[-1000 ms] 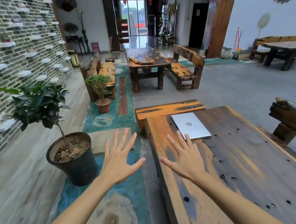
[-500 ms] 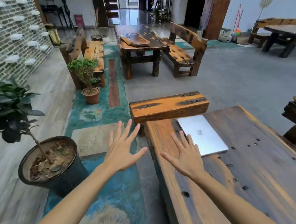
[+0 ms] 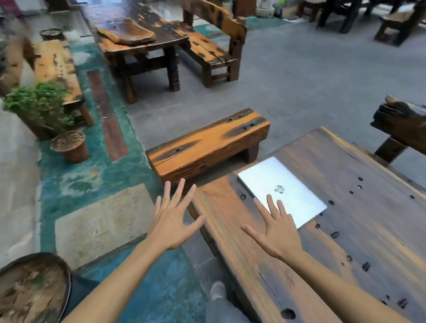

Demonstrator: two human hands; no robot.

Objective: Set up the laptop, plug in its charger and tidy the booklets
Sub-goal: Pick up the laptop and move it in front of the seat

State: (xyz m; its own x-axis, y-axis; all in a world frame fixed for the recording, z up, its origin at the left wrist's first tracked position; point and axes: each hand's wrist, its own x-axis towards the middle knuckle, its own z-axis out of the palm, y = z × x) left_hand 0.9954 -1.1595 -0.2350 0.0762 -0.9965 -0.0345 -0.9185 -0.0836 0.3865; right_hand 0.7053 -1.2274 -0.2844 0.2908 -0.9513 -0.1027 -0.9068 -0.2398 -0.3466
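So the laptop (image 3: 282, 192) is sitting lid-closed and flat on the bench (image 3: 370, 237), up near the far left corner, silver with a round logo in the middle of the lid. It's turned a bit askew to the bench edge.

Right hand (image 3: 275, 229) is stretched out over the bench with fingers spread wide, holding nothing. Its fingertips overlap the near edge of the laptop in the shot, but I honestly can't tell if they're touching the lid or just floating above it. Left hand (image 3: 172, 221) is also splayed and empty, off to the left of the laptop, hanging past the bench edge over the floor.

Just beyond the laptop, past the end of the bench, there's a low orange-and-black stool (image 3: 208, 146) on the floor. Further left of the laptop is a small potted plant (image 3: 54, 119) in a clay pot, standing on a teal painted strip of floor. Well back behind the laptop there's a dark table (image 3: 140, 40) with seats on both sides. Near left of the laptop, at the bottom corner, the rim of a big dark pot (image 3: 25, 299) full of dry leaves shows. A shoe (image 3: 217, 289) and a grey trouser leg peek out beside the bench.
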